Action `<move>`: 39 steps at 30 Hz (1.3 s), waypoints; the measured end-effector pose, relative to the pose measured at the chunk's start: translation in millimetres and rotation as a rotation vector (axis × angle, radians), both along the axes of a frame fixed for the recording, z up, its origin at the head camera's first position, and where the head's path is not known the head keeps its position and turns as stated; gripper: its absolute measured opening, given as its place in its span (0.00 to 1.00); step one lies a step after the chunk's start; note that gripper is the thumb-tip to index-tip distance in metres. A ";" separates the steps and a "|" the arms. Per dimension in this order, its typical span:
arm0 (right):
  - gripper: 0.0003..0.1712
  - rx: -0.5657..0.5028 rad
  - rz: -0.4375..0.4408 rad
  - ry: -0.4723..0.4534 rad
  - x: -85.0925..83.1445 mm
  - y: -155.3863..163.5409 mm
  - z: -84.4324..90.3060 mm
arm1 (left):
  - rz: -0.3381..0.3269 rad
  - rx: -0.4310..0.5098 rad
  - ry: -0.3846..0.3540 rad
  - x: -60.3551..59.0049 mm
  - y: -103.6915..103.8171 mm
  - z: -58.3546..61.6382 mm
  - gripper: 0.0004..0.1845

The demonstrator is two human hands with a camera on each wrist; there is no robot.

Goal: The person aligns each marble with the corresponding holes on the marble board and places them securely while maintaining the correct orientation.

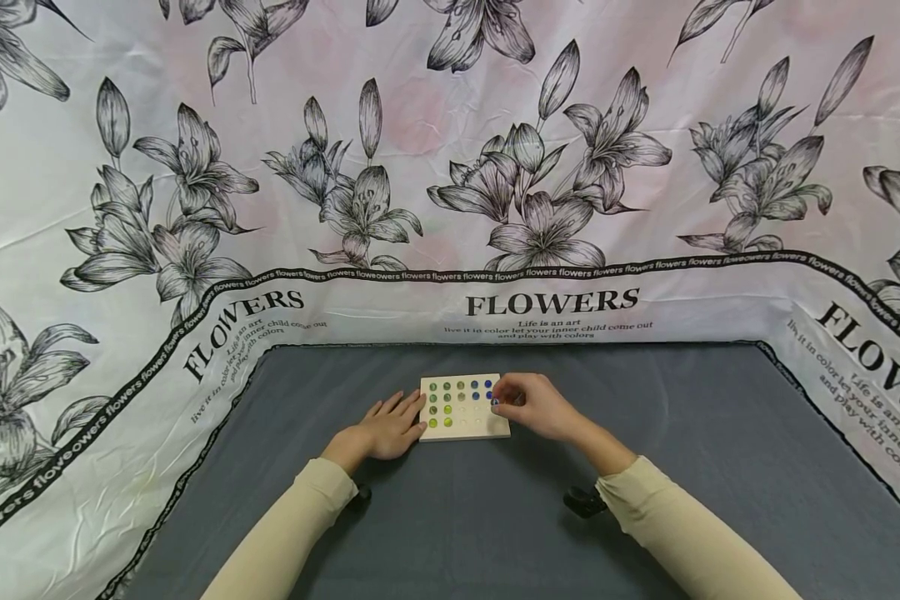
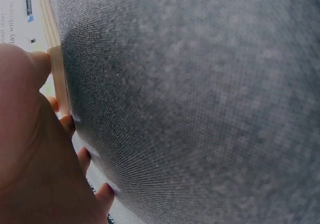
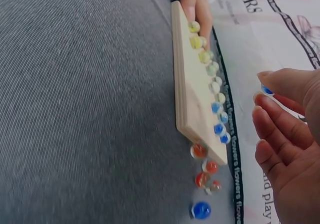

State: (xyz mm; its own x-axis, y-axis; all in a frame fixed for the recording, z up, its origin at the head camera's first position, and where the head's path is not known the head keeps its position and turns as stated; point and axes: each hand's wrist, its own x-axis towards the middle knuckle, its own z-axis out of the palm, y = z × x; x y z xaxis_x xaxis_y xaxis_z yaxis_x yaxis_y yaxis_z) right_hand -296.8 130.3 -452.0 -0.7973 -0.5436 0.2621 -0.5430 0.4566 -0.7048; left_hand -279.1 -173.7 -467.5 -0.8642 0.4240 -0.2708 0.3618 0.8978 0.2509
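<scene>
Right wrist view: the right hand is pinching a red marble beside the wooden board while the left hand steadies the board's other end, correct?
Not quite: the marble pinched by the right hand is blue, as the right wrist view shows. The rest holds: it is beside the wooden board, and the left hand steadies the other end.

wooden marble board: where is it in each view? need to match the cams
Head: wooden marble board at centre on the grey cloth, between the hands.
Left wrist: only its pale edge shows, a strip at upper left against the left hand's fingertips.
Right wrist: seen edge-on at centre, running from top middle toward bottom right, marbles along its top.
Shared landmark: the grey cloth under the board, in all three views.
</scene>
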 end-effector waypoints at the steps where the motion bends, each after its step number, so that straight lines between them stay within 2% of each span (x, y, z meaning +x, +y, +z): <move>1: 0.06 0.003 0.001 0.005 -0.5 -2.6 -0.8 | -0.002 0.000 0.003 -0.1 -0.2 0.0 0.33; 12: 0.05 0.020 -0.016 0.031 -6.6 -29.9 -9.3 | -0.004 -0.006 0.014 1.0 0.1 -0.3 0.33; 23: 0.04 0.026 -0.057 0.011 -11.2 -50.1 -19.1 | 0.005 -0.013 0.008 1.8 0.8 0.1 0.33; 30: 0.04 0.047 -0.082 -0.004 -14.5 -56.7 -25.3 | 0.009 -0.002 0.000 1.1 0.7 0.0 0.33; 39: 0.04 0.051 -0.114 -0.006 -14.2 -60.6 -25.1 | 0.018 0.000 -0.007 0.4 -0.2 -1.2 0.33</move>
